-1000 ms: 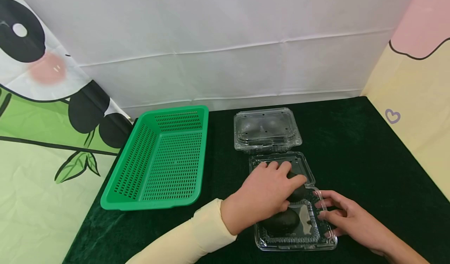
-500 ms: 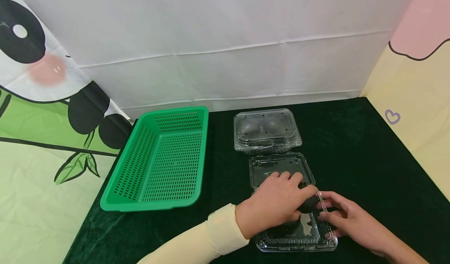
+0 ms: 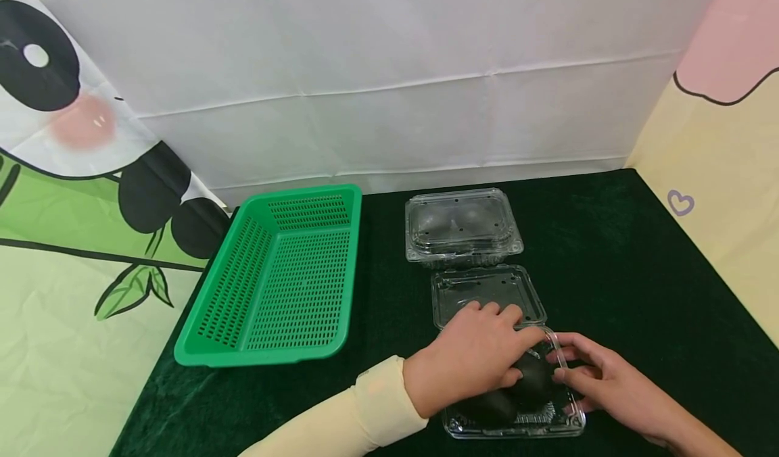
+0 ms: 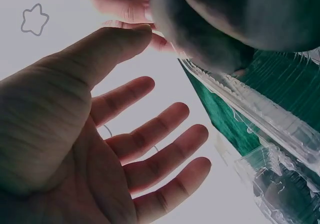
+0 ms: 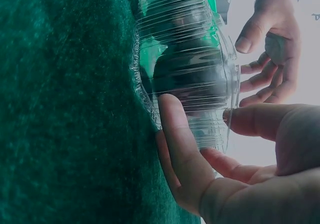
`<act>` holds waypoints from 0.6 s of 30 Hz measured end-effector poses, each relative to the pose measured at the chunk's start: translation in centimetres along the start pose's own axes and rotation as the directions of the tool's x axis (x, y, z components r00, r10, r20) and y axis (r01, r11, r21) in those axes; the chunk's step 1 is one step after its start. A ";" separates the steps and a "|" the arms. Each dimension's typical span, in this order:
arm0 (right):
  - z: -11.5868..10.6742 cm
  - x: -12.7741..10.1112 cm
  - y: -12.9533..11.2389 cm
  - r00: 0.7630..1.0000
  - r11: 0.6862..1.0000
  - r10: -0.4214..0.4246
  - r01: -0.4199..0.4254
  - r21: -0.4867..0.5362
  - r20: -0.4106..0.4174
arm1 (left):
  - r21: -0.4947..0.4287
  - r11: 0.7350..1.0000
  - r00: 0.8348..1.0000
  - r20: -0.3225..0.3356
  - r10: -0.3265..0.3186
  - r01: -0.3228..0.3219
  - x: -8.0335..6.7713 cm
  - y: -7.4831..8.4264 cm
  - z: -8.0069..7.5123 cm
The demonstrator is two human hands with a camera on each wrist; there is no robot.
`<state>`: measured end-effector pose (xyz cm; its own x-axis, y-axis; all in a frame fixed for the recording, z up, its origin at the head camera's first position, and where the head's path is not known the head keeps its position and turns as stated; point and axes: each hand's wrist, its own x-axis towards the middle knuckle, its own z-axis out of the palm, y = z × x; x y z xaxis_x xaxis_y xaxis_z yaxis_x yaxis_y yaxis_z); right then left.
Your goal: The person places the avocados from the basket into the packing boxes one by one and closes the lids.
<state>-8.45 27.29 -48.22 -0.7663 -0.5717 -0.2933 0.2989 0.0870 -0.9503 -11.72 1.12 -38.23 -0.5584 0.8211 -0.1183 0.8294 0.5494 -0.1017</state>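
Over the last second the left hand [image 3: 471, 362] has drawn back from the open lid [image 3: 487, 293] toward the person and come down over the clear clamshell tray [image 3: 517, 423], bringing a dark avocado [image 3: 535, 376] with it; that fruit now sits low inside the tray beside a second dark avocado [image 3: 489, 406], just under the palm. In the left wrist view the left hand [image 4: 100, 149] shows straight, spread fingers [image 4: 165, 129] with nothing curled around the fruit, the avocado [image 4: 235, 19] lying just beyond the fingertips against the ribbed tray wall [image 4: 260, 119]. The right hand [image 3: 602, 382] stays at the tray's right side; in the right wrist view its fingers [image 5: 182, 149] lie against the outer wall of the tray [image 5: 190, 74] and the thumb [image 5: 260, 121] meets the rim from the opposite side, a light pinch on the plastic. Just beyond both hands, the flipped-open lid lies flat on the dark green cloth [image 3: 639, 274], and farther out past it stands a closed clear clamshell box [image 3: 459, 226]. Well away from the left hand's outer side sits a green perforated basket [image 3: 276, 281].
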 end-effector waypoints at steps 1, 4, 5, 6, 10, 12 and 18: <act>0.0 0.0 0.0 1.000 1.000 0.002 -0.002 -0.001 -0.001 | -0.005 1.000 1.000 0.001 -0.003 0.003 0.0 0.0 0.0; 0.1 0.0 -0.1 1.000 1.000 0.000 0.000 -0.006 -0.001 | -0.014 1.000 1.000 0.008 -0.014 0.014 0.0 -0.1 -0.1; 0.1 0.0 -0.1 1.000 1.000 0.001 -0.001 -0.003 -0.002 | -0.020 1.000 1.000 0.011 -0.018 0.018 0.0 -0.1 -0.1; 0.1 0.0 -0.1 1.000 1.000 0.002 -0.002 -0.003 -0.003 | -0.023 0.999 1.000 0.014 -0.024 0.024 -0.1 -0.1 -0.1; 0.1 0.0 0.0 1.000 1.000 0.006 -0.006 -0.006 -0.012 | -0.024 0.998 0.999 -0.003 -0.051 0.051 -0.4 -0.4 -0.2; 0.2 0.0 0.0 1.000 1.000 0.002 -0.002 -0.012 -0.012 | -0.026 0.997 0.997 -0.029 -0.073 0.072 -0.7 -0.7 -0.2; 0.3 -0.1 -0.2 1.000 1.000 -0.009 0.009 -0.011 -0.009 | -0.087 0.984 0.980 -0.109 -0.168 0.158 -1.9 -1.8 0.1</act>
<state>-8.28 27.07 -47.99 -0.7739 -0.5653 -0.2855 0.2859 0.0905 -0.9540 -12.22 -1.43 -37.88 -0.6841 0.7294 0.0083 0.7288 0.6839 -0.0327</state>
